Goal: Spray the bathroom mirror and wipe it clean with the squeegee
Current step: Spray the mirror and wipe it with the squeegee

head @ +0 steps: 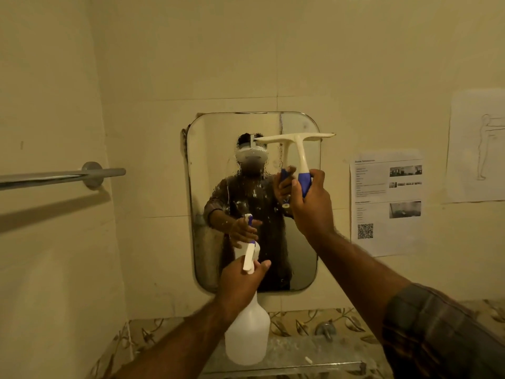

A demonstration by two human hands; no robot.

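Observation:
A rounded rectangular mirror [303, 258] hangs on the tiled wall, wet with droplets and white streaks across its middle. My left hand [240, 283] grips the neck of a translucent white spray bottle [247, 337], its white and purple trigger head pointing at the lower mirror. My right hand [310, 203] holds the blue grip of a white squeegee [297, 144]. Its blade lies level against the mirror's upper right part, reaching past the right edge. The mirror reflects a person, both hands and both tools.
A chrome towel bar [60, 176] juts from the wall at the left. Printed paper sheets [386, 203] are stuck to the wall at the right. A glass shelf [295, 354] sits under the mirror, with a small metal fitting [325, 330] above it.

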